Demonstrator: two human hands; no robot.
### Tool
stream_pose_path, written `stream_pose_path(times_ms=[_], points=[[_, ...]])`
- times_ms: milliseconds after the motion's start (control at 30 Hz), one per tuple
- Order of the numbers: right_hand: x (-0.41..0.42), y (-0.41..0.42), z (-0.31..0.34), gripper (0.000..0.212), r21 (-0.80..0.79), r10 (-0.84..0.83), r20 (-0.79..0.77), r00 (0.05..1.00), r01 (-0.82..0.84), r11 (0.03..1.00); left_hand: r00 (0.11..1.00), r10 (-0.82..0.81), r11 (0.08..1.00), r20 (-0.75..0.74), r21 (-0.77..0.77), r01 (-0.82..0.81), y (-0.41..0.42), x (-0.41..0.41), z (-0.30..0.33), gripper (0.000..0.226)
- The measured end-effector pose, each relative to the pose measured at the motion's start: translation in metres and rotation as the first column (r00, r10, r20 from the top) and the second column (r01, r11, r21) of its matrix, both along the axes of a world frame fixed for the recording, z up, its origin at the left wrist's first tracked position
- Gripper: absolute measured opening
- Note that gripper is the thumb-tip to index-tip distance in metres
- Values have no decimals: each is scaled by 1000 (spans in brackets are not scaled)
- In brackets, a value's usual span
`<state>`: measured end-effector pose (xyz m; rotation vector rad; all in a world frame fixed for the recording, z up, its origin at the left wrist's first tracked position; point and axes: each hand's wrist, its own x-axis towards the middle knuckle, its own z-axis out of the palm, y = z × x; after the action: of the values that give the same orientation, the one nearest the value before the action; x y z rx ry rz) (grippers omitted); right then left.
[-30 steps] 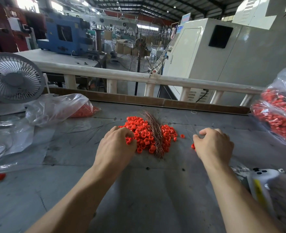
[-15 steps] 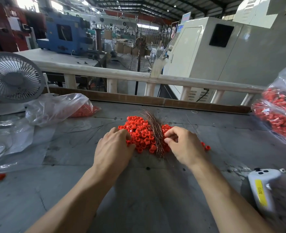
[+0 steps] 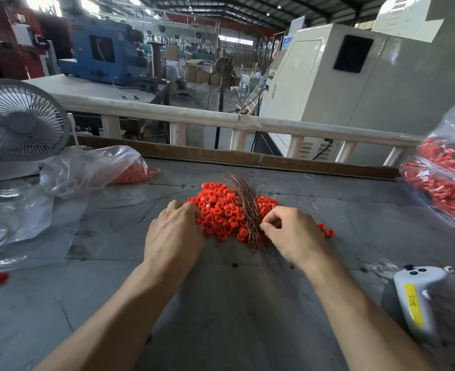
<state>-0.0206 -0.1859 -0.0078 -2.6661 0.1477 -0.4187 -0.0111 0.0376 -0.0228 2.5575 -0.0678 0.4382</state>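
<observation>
The fingers [image 3: 268, 226] of the right hand [image 3: 293, 234] pinch the near end of one bundle of copper wires [image 3: 245, 199]. It lies across one pile of red caps [image 3: 218, 207] in the middle of the surface [image 3: 234, 303]. The left hand [image 3: 175, 231] curls its fingers into the pile's left edge; I cannot tell whether they hold anything. Two bags sit apart: the left bag [image 3: 87, 167] and the right bag [image 3: 446, 178].

Heap of small red-orange plastic caps [image 3: 221, 214], plain. Bundle of thin copper-brown wires [image 3: 245, 207]. Flat grey metal tabletop [image 3: 221, 317], dark scuffs. White plastic handheld controller [image 3: 432, 278] w/ yellow label, black txt. Round pale-grey desk fan [image 3: 20, 121].
</observation>
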Motion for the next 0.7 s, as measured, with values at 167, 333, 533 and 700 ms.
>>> stream_pose_path(times_ms=[167, 333, 533, 700], points=[[-3, 4, 4, 12, -2, -12, 84, 996, 12, 1000, 1000, 9, 999, 7, 41, -9, 3, 0, 0, 16], [-9, 9, 14, 12, 83, 49, 404, 913, -89, 993, 1000, -4, 1000, 18, 16, 4, 3, -2, 2, 7], [-19, 23, 23, 6, 502, 62, 567, 821, -404, 764, 998, 21, 999, 66, -38, -18, 1, -5, 8, 8], [-26, 31, 30, 9, 656, 65, 579, 812, -512, 554, 996, -56, 912, 64, -403, 78, -9, -9, 19, 13]])
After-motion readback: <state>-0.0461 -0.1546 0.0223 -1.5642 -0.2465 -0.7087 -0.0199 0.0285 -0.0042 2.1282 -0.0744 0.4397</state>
